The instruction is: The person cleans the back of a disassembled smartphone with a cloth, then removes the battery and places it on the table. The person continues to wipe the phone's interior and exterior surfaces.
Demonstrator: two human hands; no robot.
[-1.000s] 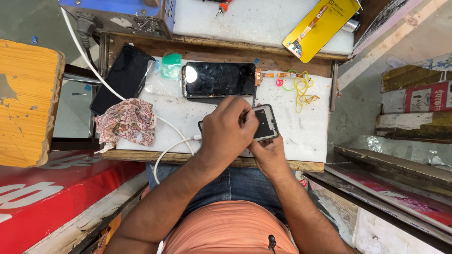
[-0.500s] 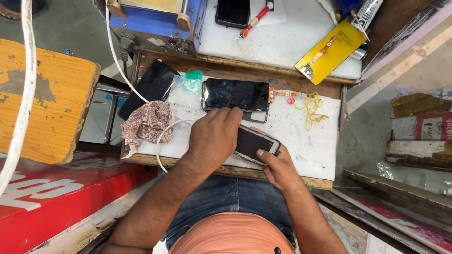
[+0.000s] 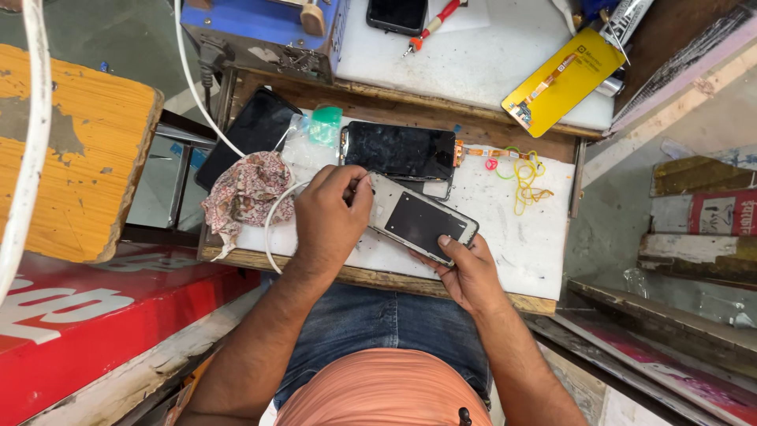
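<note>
My right hand (image 3: pixel 467 272) grips the lower right end of an opened phone body (image 3: pixel 422 221), silver-framed with a black panel inside, held tilted over the white work mat (image 3: pixel 536 244). My left hand (image 3: pixel 331 213) is at the phone's upper left end, fingers pinched on a thin tool (image 3: pixel 364 178) that touches that corner. A separate black phone screen (image 3: pixel 398 150) lies just behind the phone on the mat.
A patterned cloth (image 3: pixel 248 189) and a white cable (image 3: pixel 272 225) lie left of my left hand, beside a black tablet (image 3: pixel 252 130). Yellow rubber bands (image 3: pixel 524 177) sit right. Farther back are a blue machine (image 3: pixel 268 28), red screwdriver (image 3: pixel 434 24) and yellow packet (image 3: pixel 564 79). An orange stool (image 3: pixel 63 150) stands left.
The phone has shifted right and tilted in my right hand. My left hand slid off the top of the phone to its upper left end. The view has moved closer.
</note>
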